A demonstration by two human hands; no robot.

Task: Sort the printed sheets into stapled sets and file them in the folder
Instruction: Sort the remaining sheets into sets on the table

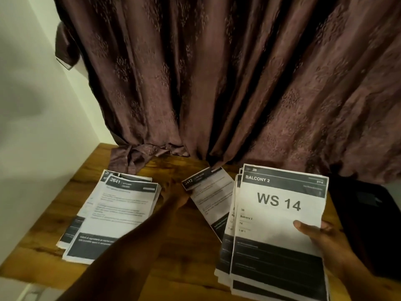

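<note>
My right hand (319, 234) grips a thick stack of printed sheets (280, 235) at its right edge, thumb on the top page, which reads "BALCONY 2" and "WS 14". My left hand (175, 195) reaches forward over the wooden table (191, 253) and pinches the left edge of a single printed sheet (211, 196), headed "5412", which is tilted between the two piles. The hand is blurred. A fanned pile of sheets (112, 211), with "2641" on its top page, lies on the table to the left.
A brown patterned curtain (217, 83) hangs right behind the table, its hem bunched on the far edge. A dark flat object (366, 216), possibly the folder, lies at the right. A white wall (32, 127) runs along the left side.
</note>
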